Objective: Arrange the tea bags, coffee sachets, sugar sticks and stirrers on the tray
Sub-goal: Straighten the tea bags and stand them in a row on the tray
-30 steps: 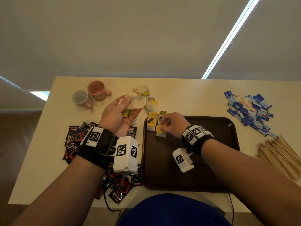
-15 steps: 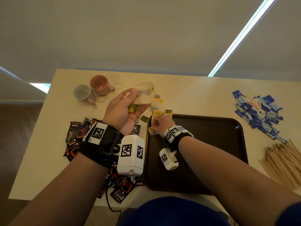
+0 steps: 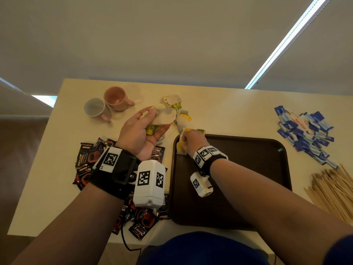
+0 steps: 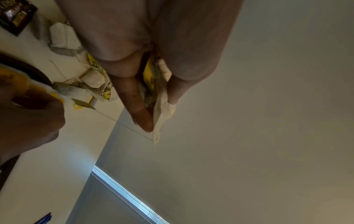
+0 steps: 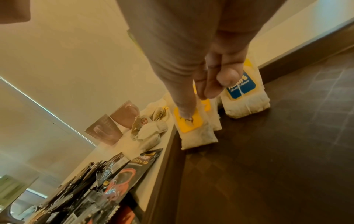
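White tea bags (image 5: 197, 130) with yellow tags line the brown tray (image 3: 248, 188).

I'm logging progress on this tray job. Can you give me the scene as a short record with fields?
left hand: holds a bunch of tea bags above the table
right hand: forefinger pressing a tea bag at the tray's far left corner
tray: three tea bags, side by side
coffee sachets: on table, left of tray
sugar sticks: on table, right of tray
stirrers: on table, right
cups: two, far left
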Demonstrator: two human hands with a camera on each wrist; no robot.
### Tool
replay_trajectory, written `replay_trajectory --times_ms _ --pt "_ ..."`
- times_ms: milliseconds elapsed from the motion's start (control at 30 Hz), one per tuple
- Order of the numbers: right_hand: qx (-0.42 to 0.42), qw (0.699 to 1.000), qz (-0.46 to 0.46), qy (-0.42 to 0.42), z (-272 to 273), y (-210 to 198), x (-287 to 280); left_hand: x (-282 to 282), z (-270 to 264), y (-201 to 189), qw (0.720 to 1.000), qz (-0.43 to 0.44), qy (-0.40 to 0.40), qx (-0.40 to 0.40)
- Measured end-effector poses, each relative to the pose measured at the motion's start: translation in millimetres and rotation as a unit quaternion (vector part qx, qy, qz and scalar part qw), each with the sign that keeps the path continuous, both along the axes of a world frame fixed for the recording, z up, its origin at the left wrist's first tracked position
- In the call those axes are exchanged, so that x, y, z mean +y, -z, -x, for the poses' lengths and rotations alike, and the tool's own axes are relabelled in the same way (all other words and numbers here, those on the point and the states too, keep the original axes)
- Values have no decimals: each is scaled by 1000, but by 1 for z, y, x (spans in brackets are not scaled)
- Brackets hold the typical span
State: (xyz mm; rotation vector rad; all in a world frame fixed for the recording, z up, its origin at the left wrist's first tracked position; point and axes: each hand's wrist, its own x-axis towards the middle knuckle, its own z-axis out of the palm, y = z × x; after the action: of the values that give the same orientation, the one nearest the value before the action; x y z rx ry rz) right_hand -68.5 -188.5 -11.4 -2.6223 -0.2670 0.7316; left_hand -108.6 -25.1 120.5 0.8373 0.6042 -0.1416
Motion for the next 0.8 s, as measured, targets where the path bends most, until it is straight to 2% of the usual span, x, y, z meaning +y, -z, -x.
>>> replay_trajectory --times_ms 533,800 --pt "29 989 -1 144 8 2 -65 -12 9 -4 1000 -1 -2 13" --pt "46 990 -31 129 13 -3 -46 -12 17 2 1000 -8 1 15"
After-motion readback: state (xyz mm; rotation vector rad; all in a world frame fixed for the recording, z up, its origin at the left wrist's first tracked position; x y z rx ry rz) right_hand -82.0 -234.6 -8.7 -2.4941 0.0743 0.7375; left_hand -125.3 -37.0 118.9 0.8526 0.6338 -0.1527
